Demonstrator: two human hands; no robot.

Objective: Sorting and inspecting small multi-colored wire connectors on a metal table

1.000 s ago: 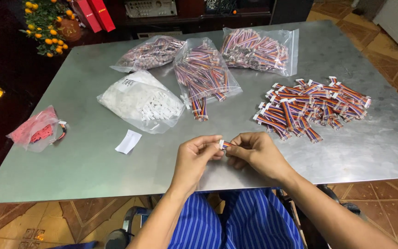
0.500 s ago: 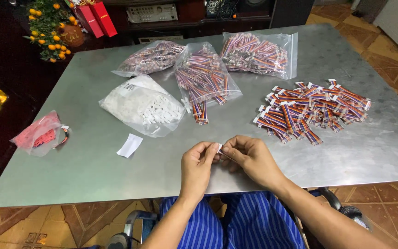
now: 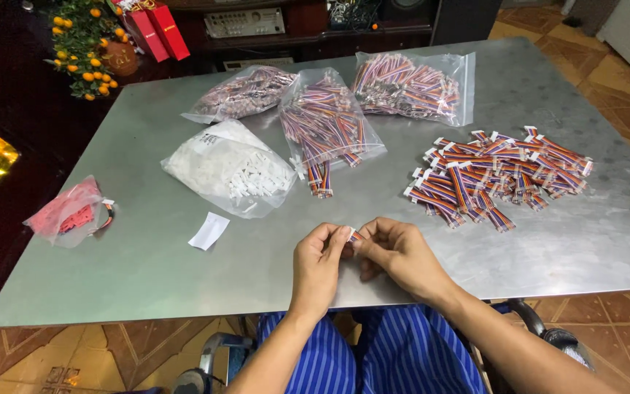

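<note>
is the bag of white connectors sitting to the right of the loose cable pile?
No, the bag of white connectors lies left of the loose cable pile, with an open bag of cables between them.

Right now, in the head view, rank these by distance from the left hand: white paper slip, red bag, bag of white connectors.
From the left hand:
1. White paper slip, just to its left.
2. Bag of white connectors, beyond it, slightly left.
3. Red bag, at the far left edge.
</note>
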